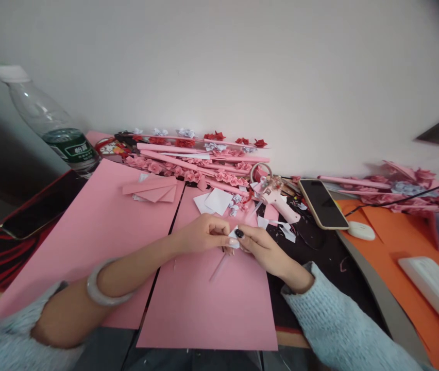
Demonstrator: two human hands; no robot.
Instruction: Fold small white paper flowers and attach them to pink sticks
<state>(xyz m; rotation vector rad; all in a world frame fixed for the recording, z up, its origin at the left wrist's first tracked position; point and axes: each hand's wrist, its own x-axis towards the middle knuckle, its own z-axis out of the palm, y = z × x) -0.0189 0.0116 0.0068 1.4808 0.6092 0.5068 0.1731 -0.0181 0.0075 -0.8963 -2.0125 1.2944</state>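
Observation:
A small piece of white paper (235, 238) is pinched between my two hands, above a pink sheet (207, 309). My left hand (204, 234) is closed on its left side, thumb on top. From the other side my right hand (262, 247) grips it with thumb and fingers; part of the paper is hidden under them. A thin translucent stick (218, 268) lies just below the hands. Just behind them are white paper squares (218, 201), small folded white paper pieces (235, 204) and a pale pink glue gun (281, 203).
Pink and red paper flowers (192, 176) and rolled pink paper tubes (204, 155) lie along the wall. A bottle (68, 144) stands at the left, near a dark phone (36, 214). Another phone (323, 203), a white earbud case (360, 230) and orange paper (387, 247) are at the right.

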